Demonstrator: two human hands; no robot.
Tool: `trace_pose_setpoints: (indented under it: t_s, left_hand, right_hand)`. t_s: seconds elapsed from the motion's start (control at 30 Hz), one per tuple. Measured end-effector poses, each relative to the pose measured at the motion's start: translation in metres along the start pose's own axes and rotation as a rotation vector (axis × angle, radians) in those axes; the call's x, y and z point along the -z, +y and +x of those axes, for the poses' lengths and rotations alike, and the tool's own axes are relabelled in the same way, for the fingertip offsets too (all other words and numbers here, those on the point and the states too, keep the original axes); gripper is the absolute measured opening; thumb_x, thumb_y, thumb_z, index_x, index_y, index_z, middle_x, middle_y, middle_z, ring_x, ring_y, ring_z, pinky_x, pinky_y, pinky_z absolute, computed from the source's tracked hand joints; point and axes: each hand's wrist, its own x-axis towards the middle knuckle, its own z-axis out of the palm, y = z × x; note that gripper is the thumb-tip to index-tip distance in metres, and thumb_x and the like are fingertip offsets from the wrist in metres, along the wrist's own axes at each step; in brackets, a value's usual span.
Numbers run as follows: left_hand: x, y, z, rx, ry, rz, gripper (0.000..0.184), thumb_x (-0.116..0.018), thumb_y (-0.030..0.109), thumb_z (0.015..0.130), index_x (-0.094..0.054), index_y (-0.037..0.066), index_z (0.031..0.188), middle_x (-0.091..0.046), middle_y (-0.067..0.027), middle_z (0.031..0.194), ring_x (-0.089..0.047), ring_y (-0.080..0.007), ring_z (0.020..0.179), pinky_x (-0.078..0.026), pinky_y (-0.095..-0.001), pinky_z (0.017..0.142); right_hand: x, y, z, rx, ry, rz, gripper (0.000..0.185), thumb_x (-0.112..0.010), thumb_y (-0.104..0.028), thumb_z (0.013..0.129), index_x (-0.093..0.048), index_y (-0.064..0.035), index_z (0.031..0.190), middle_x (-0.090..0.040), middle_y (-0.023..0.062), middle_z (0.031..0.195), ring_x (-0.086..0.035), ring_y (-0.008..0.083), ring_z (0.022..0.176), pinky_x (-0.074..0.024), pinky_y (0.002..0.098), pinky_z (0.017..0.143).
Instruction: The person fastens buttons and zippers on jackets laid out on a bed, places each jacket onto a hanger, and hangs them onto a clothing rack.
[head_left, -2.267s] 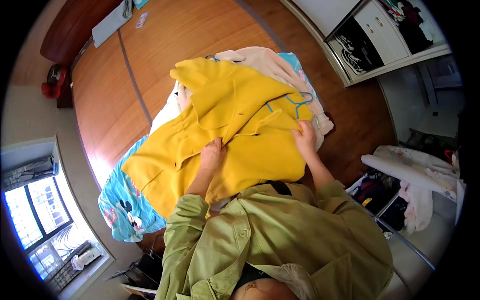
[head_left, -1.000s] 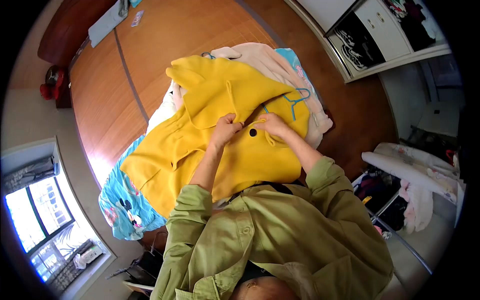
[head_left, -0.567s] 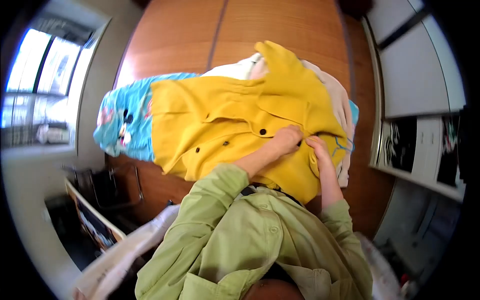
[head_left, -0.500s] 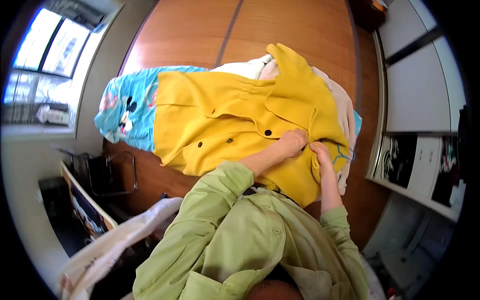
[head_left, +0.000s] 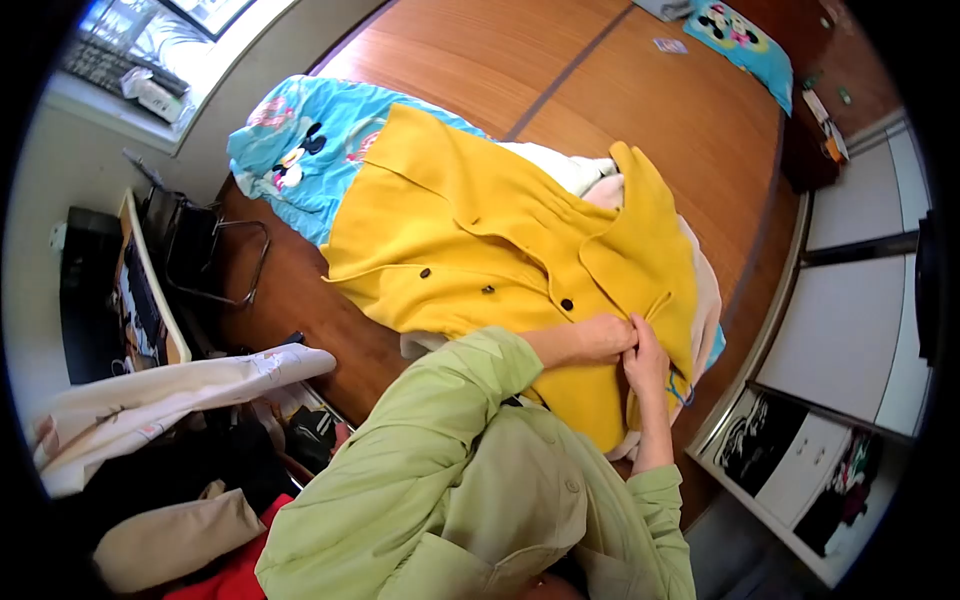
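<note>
A yellow coat (head_left: pixel 470 220) with dark buttons lies spread out, its hood or collar part toward the right. My left hand (head_left: pixel 605 338) is closed on the coat's front edge near the collar. Right beside it, touching, my right hand (head_left: pixel 647 362) is closed on the same edge; the fingertips meet and partly hide what they pinch. One dark button (head_left: pixel 567 305) shows just left of my hands. Part of a blue hanger (head_left: pixel 682 390) sticks out of the coat next to my right wrist.
Under the coat are a blue cartoon-print cloth (head_left: pixel 300 150) and pale garments (head_left: pixel 570 170) on a brown bed mat (head_left: pixel 660 110). A blue pillow (head_left: pixel 740 50) lies at the far right corner. A metal-framed chair (head_left: pixel 200 245) stands left, a white cabinet (head_left: pixel 840 330) right.
The camera view has turned and shifted, bringing the pillow into sight. My hands have come closer together and now touch at the coat's edge.
</note>
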Motion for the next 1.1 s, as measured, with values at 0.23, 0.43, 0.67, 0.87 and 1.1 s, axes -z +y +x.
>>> trace_pose_setpoints:
  t_s: [0.23, 0.43, 0.67, 0.87, 1.1]
  left_hand:
    - [-0.009, -0.009, 0.003, 0.182, 0.015, -0.098, 0.035, -0.063, 0.020, 0.073, -0.049, -0.001, 0.098, -0.062, -0.0178, 0.073, -0.062, -0.0357, 0.065, -0.051, -0.0441, 0.058]
    - [-0.009, -0.006, -0.003, 0.385, -0.012, -0.188, 0.043, -0.064, 0.022, 0.075, -0.048, 0.006, 0.111, -0.064, -0.0201, 0.079, -0.062, -0.0388, 0.069, -0.050, -0.0471, 0.064]
    - [-0.011, -0.012, -0.008, 0.381, 0.059, -0.277, 0.031, -0.061, 0.016, 0.077, -0.052, 0.006, 0.105, -0.064, -0.0185, 0.079, -0.062, -0.0364, 0.071, -0.050, -0.0454, 0.064]
    - [-0.026, -0.011, -0.009, 0.357, 0.235, -0.106, 0.019, -0.060, 0.013, 0.076, -0.057, 0.008, 0.093, -0.063, -0.0132, 0.076, -0.062, -0.0316, 0.069, -0.049, -0.0417, 0.058]
    - [-0.026, -0.016, -0.042, 0.257, 0.322, 0.090, 0.016, -0.065, 0.010, 0.070, -0.058, 0.009, 0.084, -0.056, -0.0087, 0.073, -0.057, -0.0277, 0.072, -0.047, -0.0376, 0.062]
  right_hand:
    - [0.005, 0.000, 0.009, -0.056, -0.087, -0.260, 0.056, -0.057, -0.011, 0.078, -0.044, -0.0151, 0.133, -0.063, 0.0153, 0.110, -0.063, 0.0348, 0.088, -0.0493, 0.0447, 0.075]
    - [0.004, 0.002, 0.013, -0.071, -0.046, -0.218, 0.054, -0.054, -0.001, 0.076, -0.048, -0.0143, 0.128, -0.066, 0.0166, 0.093, -0.063, 0.0353, 0.084, -0.0492, 0.0443, 0.071]
    - [-0.002, 0.001, 0.010, -0.110, -0.003, -0.088, 0.047, -0.054, -0.001, 0.076, -0.052, -0.0149, 0.121, -0.066, 0.0143, 0.096, -0.064, 0.0340, 0.081, -0.0499, 0.0435, 0.070]
    - [-0.017, 0.003, 0.005, -0.134, 0.064, -0.059, 0.044, -0.054, -0.002, 0.077, -0.053, -0.0142, 0.120, -0.066, 0.0131, 0.097, -0.064, 0.0331, 0.081, -0.0496, 0.0435, 0.068]
    - [-0.034, 0.004, -0.007, -0.024, 0.050, -0.247, 0.035, -0.054, -0.004, 0.078, -0.056, -0.0107, 0.113, -0.058, 0.0089, 0.108, -0.063, 0.0296, 0.079, -0.0500, 0.0422, 0.066]
